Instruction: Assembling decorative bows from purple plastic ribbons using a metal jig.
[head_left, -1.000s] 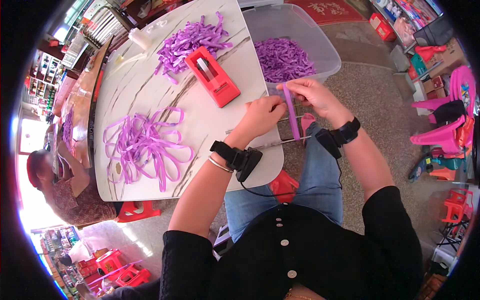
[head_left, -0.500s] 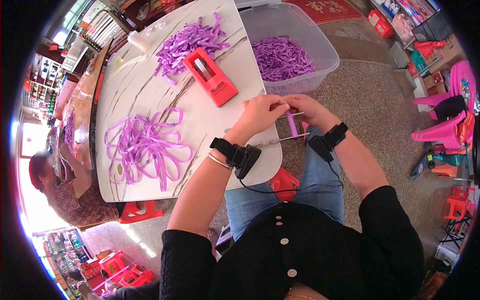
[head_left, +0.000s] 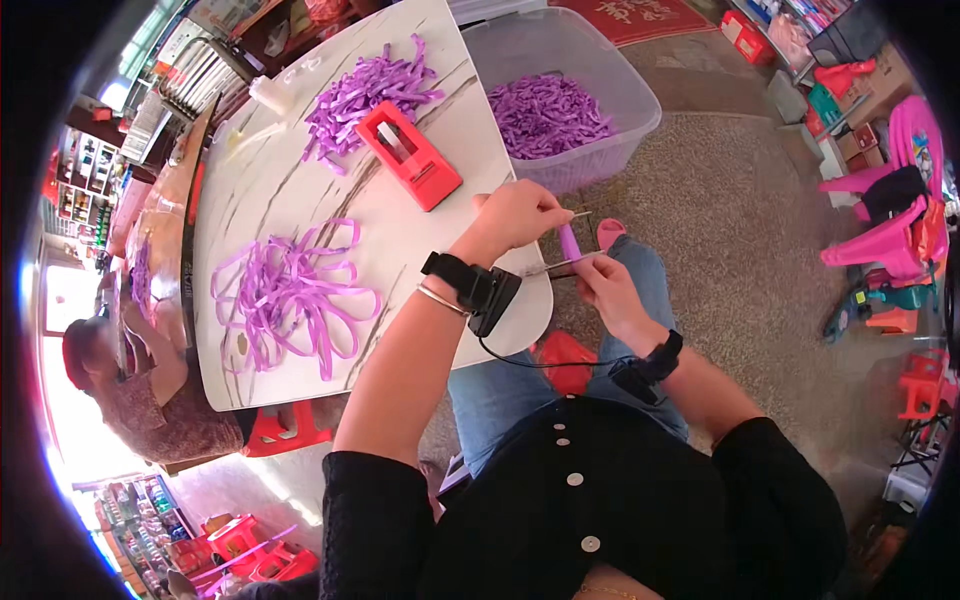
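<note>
A short band of purple ribbon is stretched between two thin metal rods that stick out past the table's right edge. My left hand is closed, thumb and fingers pinching the ribbon at the farther rod. At the nearer rod, my right hand pinches the ribbon's lower end near the rod's tip. What lies between the fingertips is partly hidden. A loose heap of long purple ribbon loops rests on the table to the left of my left forearm.
The marbled white table carries a red tape dispenser and a pile of short purple ribbon pieces. Beside it stands a clear plastic bin holding more pieces. Another person sits at the left. Pink chairs stand at the right.
My right hand has moved nearer to me, from the farther rod down to the nearer one. My left hand stays by the farther rod. The whole view has shifted slightly.
</note>
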